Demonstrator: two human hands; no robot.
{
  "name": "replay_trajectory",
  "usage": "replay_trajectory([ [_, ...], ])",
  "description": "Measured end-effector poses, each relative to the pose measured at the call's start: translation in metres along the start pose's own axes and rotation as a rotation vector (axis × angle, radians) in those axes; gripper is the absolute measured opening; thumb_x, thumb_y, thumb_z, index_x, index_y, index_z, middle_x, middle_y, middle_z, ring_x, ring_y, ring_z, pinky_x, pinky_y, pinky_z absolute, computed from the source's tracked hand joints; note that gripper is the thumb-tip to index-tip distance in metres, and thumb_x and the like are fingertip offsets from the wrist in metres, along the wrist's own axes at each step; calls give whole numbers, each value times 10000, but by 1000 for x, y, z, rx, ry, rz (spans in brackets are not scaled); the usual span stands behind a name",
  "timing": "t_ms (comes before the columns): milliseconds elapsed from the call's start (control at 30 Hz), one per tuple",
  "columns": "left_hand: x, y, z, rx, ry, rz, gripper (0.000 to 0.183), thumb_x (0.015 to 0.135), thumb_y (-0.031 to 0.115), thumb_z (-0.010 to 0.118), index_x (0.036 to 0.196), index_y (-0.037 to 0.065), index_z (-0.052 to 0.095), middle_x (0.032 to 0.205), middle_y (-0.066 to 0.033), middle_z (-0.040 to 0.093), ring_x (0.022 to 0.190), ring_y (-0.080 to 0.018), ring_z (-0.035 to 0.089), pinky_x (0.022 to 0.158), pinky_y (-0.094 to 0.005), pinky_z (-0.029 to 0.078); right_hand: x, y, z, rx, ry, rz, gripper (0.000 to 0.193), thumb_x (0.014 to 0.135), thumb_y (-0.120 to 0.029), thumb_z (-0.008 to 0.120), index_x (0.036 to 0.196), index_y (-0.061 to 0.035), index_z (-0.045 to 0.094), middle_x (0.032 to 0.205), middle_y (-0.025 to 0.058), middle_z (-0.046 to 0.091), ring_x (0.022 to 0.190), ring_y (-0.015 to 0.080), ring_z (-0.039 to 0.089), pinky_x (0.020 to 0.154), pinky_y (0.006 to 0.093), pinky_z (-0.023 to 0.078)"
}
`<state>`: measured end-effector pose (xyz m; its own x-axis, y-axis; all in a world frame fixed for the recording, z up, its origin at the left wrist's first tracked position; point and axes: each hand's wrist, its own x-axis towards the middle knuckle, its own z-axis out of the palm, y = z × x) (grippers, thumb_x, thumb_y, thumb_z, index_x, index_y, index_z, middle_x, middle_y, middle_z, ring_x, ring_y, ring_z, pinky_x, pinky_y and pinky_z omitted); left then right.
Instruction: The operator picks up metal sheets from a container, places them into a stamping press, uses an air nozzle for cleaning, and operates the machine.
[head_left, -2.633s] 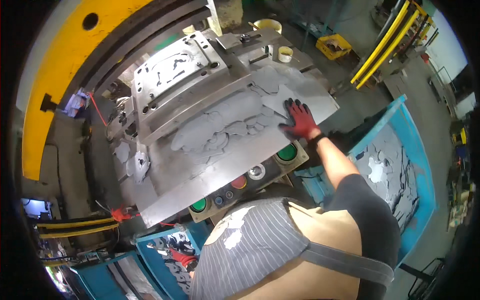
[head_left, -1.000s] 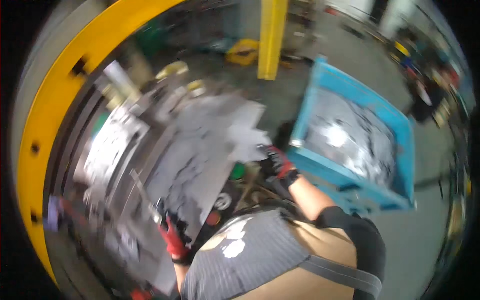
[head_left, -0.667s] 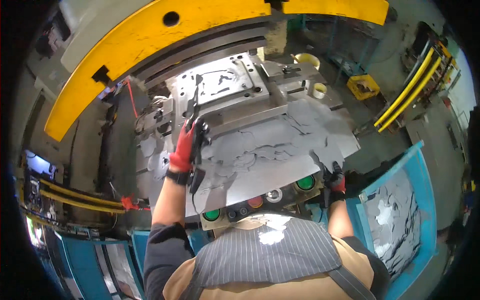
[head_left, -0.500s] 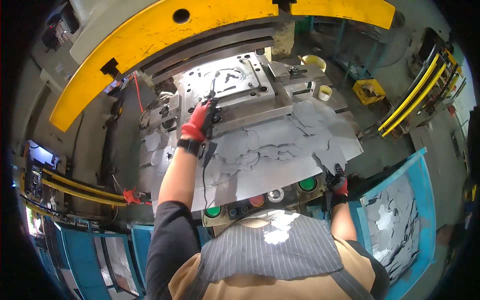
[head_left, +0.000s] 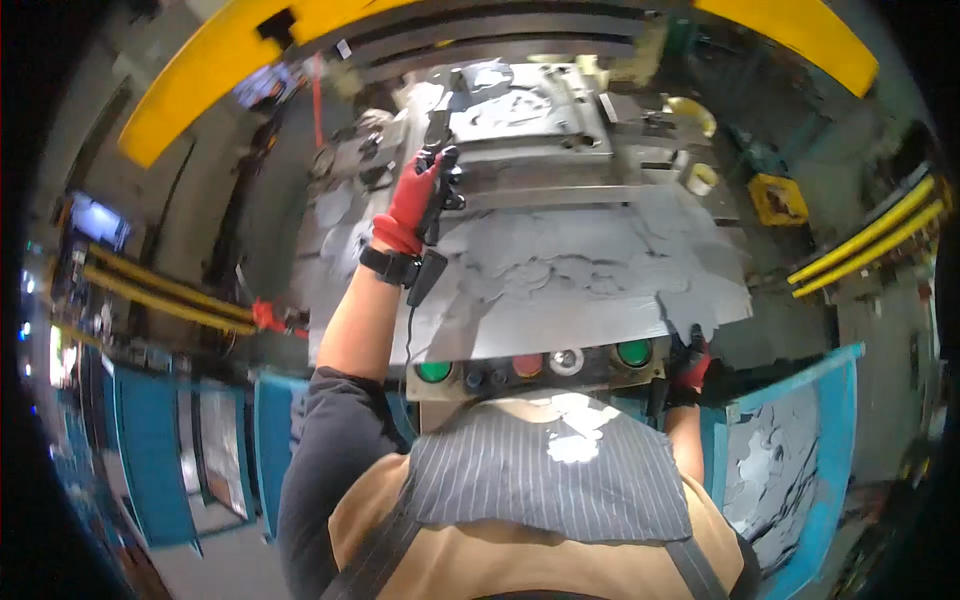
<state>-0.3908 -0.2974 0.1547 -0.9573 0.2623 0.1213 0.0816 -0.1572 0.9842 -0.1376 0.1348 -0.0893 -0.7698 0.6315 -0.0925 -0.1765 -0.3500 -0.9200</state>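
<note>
My left hand (head_left: 420, 195), in a red and black glove, is closed round a slim dark hand tool (head_left: 438, 130). The tool's far end reaches over the bright metal die (head_left: 540, 150) in the press. A shiny flat piece (head_left: 492, 76) shows beside that end; blur hides whether they touch. At the front right corner of the plate, my right hand (head_left: 690, 362), gloved alike, has its fingers closed on the edge of a grey sheet-metal piece (head_left: 688, 306). Thin grey metal pieces (head_left: 540, 275) with irregular outlines lie over the plate between my hands.
Yellow press beam (head_left: 205, 85) arches above the die. A control panel (head_left: 530, 375) with green and red buttons sits under the front edge. A blue bin (head_left: 850, 400) of scrap stands right; a yellow crate (head_left: 778, 200) and white cup (head_left: 702, 179) are farther back.
The view has shifted, and the yellow beam appears higher. My left hand still holds the tool, whose end now has a shiny piece beside it. My right hand stays at the plate's corner.
</note>
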Motion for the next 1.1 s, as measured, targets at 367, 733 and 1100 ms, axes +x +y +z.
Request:
replay_trajectory([
  [367,-191,-37,-117,165,567,-239,221,862,271,516,983,87,527,634,22,465,516,-64,451,417,-232,421,4,3,-6,-84,-4,4,314,891,-177,418,1102,47,480,1092,127,524,994,220,516,840,329,456],
  [733,-185,-198,-282,292,570,-626,400,877,381,415,994,41,591,662,-51,547,537,-183,492,479,-313,408,-13,-38,33,-46,-28,109,316,879,-221,455,1073,22,508,987,97,548,847,163,540,747,280,476],
  [1100,-221,-88,-175,-369,428,-292,369,905,326,404,1211,130,462,517,86,311,389,-24,319,346,-185,286,-13,-159,96,48,-148,-104,406,780,-114,561,1163,-16,471,1134,88,480,965,189,544,691,304,514],
])
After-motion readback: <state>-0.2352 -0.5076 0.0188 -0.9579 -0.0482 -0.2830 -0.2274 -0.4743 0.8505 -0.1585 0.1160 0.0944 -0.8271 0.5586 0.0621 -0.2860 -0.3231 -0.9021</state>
